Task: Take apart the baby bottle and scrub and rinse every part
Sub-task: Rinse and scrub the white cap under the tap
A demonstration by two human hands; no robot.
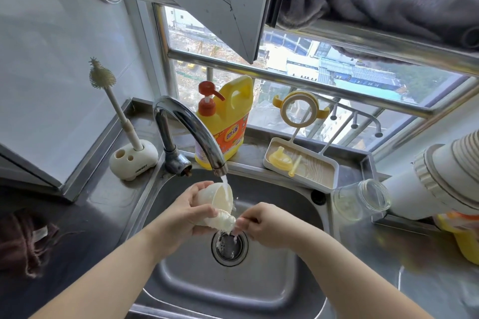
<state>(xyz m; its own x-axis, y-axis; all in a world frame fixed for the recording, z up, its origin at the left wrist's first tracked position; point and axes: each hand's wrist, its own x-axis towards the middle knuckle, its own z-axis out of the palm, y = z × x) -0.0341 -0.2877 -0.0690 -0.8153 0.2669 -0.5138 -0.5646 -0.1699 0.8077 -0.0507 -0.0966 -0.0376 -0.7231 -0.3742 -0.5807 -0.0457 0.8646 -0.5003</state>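
Over the sink, my left hand (181,217) grips a cream bottle cap (217,195), open side turned to the tap (191,127). Water runs into the cap and down to the drain (229,245). Just below the cap is a small white ribbed brush head (225,222), and my right hand (267,225) pinches its end. The clear glass bottle (363,199) lies on its side on the right counter. On the drying rack hangs a yellow handled collar (300,109). A yellow nipple (278,159) and a straw (295,166) lie in the tray (329,176).
A long bottle brush (103,77) stands in a white holder (134,160) at the left of the steel sink (298,204). Yellow detergent (228,122) sits behind the tap. A dark cloth (23,243) lies on the left counter, a white appliance (440,184) on the right.
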